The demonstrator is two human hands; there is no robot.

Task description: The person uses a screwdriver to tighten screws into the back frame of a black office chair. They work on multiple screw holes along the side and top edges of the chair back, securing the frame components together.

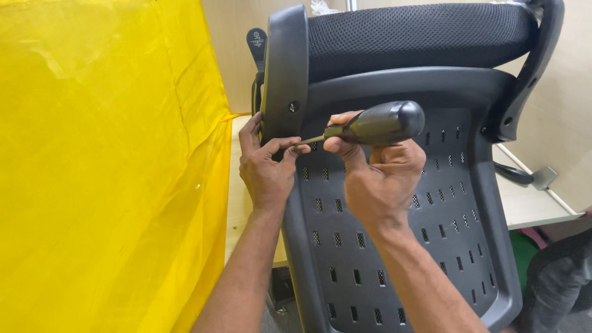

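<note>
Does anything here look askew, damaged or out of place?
The office chair seat lies tipped on its side across the wooden desk, slotted underside facing the camera. Otherwise nothing looks damaged. The left hand grips the armrest; the right hand holds a screwdriver whose tip points toward it.

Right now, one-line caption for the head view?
Right hand drives a screwdriver at a chair armrest steadied by the left hand.

place: office or workshop corner | evidence: light wood desk, beige partition wall, yellow sheet
</note>
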